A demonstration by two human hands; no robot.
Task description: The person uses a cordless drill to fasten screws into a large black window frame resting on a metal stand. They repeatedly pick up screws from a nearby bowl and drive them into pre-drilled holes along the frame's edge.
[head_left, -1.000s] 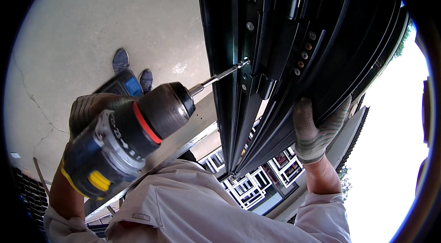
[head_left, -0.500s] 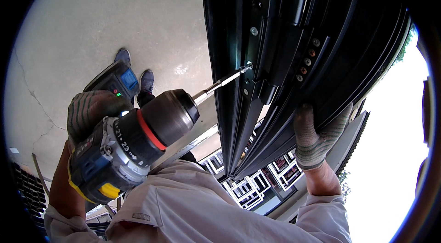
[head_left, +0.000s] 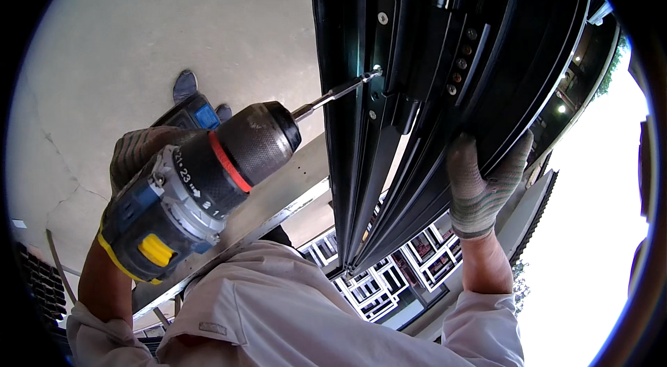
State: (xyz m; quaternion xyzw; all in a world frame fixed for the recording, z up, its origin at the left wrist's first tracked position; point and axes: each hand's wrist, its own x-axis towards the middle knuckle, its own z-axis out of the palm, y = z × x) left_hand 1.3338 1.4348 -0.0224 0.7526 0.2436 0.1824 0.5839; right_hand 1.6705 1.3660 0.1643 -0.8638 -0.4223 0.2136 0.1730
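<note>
Lowered slightly, left hand (head_left: pixel 142 152) clenches drill (head_left: pixel 198 183), right hand (head_left: pixel 483 183) grips frame (head_left: pixel 417 54); tilted bit (head_left: pixel 337 94) could slip off screw (head_left: pixel 377 70).

Drill (head_left: pixel 201 186) left of frame (head_left: pixel 417 54) (touching).

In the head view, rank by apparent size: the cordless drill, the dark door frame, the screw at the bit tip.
1. dark door frame
2. cordless drill, enlarged by nearness to the camera
3. screw, tiny
</note>
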